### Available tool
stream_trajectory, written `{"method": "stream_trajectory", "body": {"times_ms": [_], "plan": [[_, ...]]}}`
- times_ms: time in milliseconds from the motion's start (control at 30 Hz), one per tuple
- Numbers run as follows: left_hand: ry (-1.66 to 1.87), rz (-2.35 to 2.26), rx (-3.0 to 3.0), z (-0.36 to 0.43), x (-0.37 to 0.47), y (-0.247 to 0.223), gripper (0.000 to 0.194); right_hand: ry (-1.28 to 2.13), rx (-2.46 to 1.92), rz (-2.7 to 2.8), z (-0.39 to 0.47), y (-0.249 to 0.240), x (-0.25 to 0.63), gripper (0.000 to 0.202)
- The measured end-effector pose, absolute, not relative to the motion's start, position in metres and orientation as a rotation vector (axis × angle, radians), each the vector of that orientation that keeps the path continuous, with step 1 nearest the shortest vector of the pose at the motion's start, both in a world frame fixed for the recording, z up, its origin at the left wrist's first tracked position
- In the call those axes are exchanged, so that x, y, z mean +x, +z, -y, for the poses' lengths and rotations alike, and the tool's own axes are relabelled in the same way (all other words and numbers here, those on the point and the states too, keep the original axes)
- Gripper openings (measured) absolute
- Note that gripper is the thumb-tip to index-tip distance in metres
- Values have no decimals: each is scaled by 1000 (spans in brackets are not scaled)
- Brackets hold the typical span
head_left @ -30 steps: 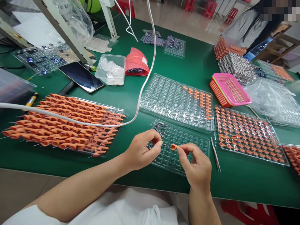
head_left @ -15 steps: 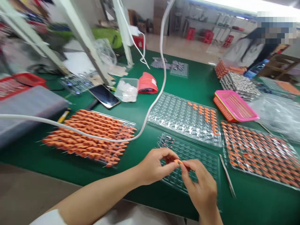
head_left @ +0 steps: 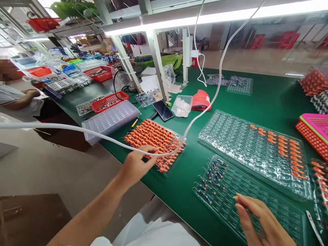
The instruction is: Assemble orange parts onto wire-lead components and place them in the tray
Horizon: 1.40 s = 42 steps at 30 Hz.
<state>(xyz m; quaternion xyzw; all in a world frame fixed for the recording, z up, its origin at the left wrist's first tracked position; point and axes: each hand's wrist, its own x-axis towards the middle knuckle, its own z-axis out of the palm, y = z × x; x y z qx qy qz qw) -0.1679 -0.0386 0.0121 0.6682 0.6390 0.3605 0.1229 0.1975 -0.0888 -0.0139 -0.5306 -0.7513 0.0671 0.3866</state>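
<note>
My left hand [head_left: 139, 164] reaches over a clear tray packed with small orange pieces [head_left: 146, 135] that have thin wire ends. Its thumb and forefinger are apart at the near right part of the rows, touching or just above the pieces. A white cable crosses in front of the fingertips. My right hand [head_left: 262, 218] hovers above a clear pocketed tray [head_left: 252, 184], thumb and forefinger slightly parted with nothing visible between them. Small dark pieces with orange tips and wires [head_left: 212, 174] lie at that tray's left end.
Behind is another clear tray [head_left: 238, 136] with orange pieces at its right. Tweezers [head_left: 314, 225] lie far right, below a pink basket [head_left: 315, 126]. A phone [head_left: 163, 110], a clear box [head_left: 181, 106] and a red pouch [head_left: 201, 99] stand further back. The white cable [head_left: 205, 111] hangs across. Co-workers sit left.
The view has swung left. My hands, together on a small orange piece before, are now apart: the left has moved to the orange rows, the right stays over the pocketed tray. That piece is no longer visible.
</note>
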Motion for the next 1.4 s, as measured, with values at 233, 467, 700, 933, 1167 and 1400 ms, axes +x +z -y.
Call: {"method": "stream_trajectory", "body": {"times_ms": [233, 467, 700, 933, 1167, 1400], "plan": [[866, -1985, 2153, 30, -201, 5, 17, 207, -1265, 1923, 89, -21, 196, 17], [578, -1760, 2373, -39, -168, 23, 20, 144, -1240, 1937, 85, -28, 197, 17], [399, -1642, 2522, -84, -149, 11, 16, 114, -1195, 1916, 81, -31, 194, 17], [316, -1637, 2543, -99, -153, 0, 20, 97, -1146, 1907, 80, -36, 192, 21], [562, -1492, 2595, -109, -146, 5, 23, 53, -1193, 1773, 81, -36, 174, 15], [557, -962, 2780, -149, -13, 6, 28, -210, -1151, 1571, 66, -45, 156, 20]]}}
